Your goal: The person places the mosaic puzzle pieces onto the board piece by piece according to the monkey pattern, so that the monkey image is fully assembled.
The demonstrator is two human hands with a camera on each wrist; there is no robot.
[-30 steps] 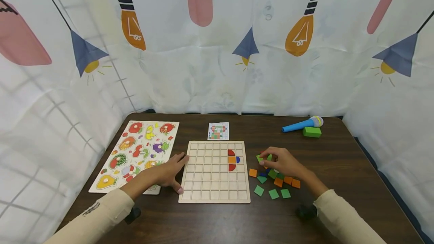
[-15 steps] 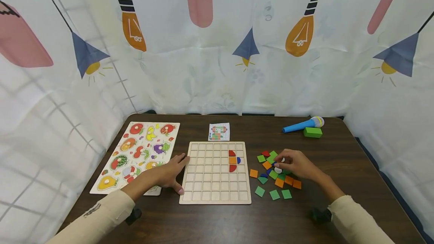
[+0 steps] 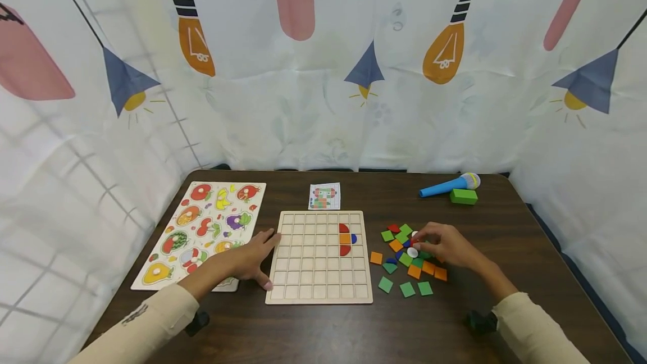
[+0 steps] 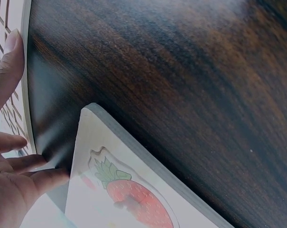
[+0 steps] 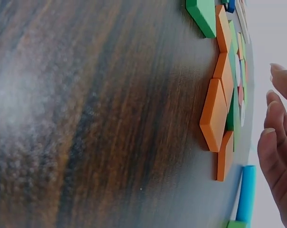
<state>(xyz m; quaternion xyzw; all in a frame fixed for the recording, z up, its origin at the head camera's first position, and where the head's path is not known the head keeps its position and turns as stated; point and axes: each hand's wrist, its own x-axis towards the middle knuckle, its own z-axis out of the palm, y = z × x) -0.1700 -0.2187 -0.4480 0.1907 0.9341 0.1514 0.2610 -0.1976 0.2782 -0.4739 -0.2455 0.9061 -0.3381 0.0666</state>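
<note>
A wooden grid board [image 3: 317,296] lies in the middle of the table, with red half-round pieces [image 3: 344,250], an orange square [image 3: 345,239] and a blue half-round piece [image 3: 354,239] in its upper right cells. My left hand [image 3: 253,257] rests at the board's left edge, fingers spread; the left wrist view shows the thumb and fingertips along that edge. My right hand [image 3: 441,246] hovers over the loose pile of coloured pieces [image 3: 406,259], fingertips beside a white disc and a red piece. In the right wrist view, nothing shows between its bent fingers [image 5: 276,114].
A fruit puzzle board [image 3: 202,235] lies left of the grid board. Behind the grid board is a small pattern card [image 3: 324,196]. A blue toy microphone [image 3: 447,185] leans on a green block [image 3: 463,196] at the back right.
My right hand has moved right across the pile, from its upper left pieces towards the discs, uncovering green and red pieces. My left hand stays at the board's edge.
</note>
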